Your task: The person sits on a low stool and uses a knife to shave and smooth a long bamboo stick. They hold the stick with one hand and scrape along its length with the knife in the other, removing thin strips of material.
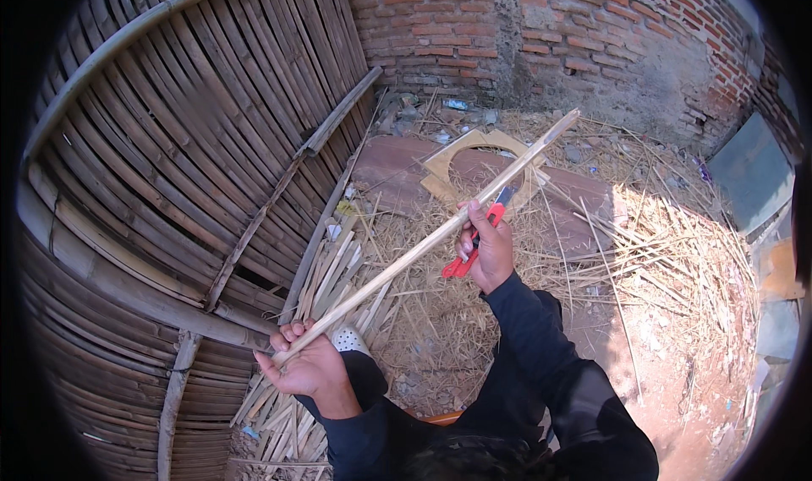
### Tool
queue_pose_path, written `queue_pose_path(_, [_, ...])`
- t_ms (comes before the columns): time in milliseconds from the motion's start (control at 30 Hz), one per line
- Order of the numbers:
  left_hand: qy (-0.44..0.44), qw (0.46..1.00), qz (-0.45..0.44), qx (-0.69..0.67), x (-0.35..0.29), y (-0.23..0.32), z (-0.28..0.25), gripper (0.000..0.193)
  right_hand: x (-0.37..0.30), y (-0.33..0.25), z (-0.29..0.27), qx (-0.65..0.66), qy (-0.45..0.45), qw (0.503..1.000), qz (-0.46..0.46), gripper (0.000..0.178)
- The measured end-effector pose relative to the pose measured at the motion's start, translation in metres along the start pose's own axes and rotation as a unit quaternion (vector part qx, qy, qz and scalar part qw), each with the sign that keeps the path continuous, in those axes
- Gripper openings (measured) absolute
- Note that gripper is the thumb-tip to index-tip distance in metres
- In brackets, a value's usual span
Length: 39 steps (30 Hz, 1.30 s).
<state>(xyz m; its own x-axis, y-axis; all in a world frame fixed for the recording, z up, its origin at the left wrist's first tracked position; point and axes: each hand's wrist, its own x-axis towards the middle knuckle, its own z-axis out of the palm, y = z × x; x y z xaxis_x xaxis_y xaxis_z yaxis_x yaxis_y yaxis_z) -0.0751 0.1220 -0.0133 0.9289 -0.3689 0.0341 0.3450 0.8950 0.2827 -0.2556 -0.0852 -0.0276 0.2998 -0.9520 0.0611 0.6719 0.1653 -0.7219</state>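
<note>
A long, pale bamboo strip [397,265] runs slantwise in front of me, its near end low on the left and its far end raised toward the brick wall. My left hand [320,373], palm turned up, has its fingers curled around the near end, with the thumb stretched out beside it. My right hand [495,259] grips a red utility knife [458,267] further along the strip. The knife's dark upper end points up and away, just right of the strip. The right fingertips are against the strip near its middle; whether they also pinch it is hard to see.
Split bamboo strips [338,278] lie piled at the left by a bamboo slat wall [194,134]. Beyond my hands is a wooden board with a round cut-out [437,166]. Shavings and loose strips [668,261] cover the ground. A brick wall [423,24] closes the back; grey panels [753,177] lean right.
</note>
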Motion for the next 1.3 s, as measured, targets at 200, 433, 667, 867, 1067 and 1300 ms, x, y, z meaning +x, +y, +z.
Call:
queue_pose_path(200, [-0.040,0.940,0.099,0.325,0.027,0.124,-0.066,0.043,0.008,-0.017,-0.007,-0.024,-0.064,0.995,0.077,0.029])
queue_pose_path(433, [-0.415,0.657,-0.101,0.622,0.011,0.066,0.060,0.040,-0.002,-0.002,0.036,-0.072,-0.207,0.957,0.190,0.028])
queue_pose_path(667, [-0.407,0.622,-0.395,0.541,0.038,-0.087,0.056,0.028,0.019,0.005,0.044,-0.252,-0.245,0.931,0.094,0.033])
queue_pose_path(867, [-0.384,0.654,-0.330,0.562,0.042,-0.120,0.018,0.029,0.066,-0.022,0.005,-0.600,-0.265,0.754,-0.046,0.046])
queue_pose_path(1067, [-0.348,0.612,-0.391,0.593,0.043,-0.112,0.026,0.032,0.058,0.002,-0.022,-0.593,-0.228,0.769,-0.073,0.036])
queue_pose_path(1300, [-0.349,0.613,-0.380,0.599,0.035,-0.103,0.018,0.032,0.038,0.023,-0.030,-0.613,-0.239,0.743,-0.120,0.036])
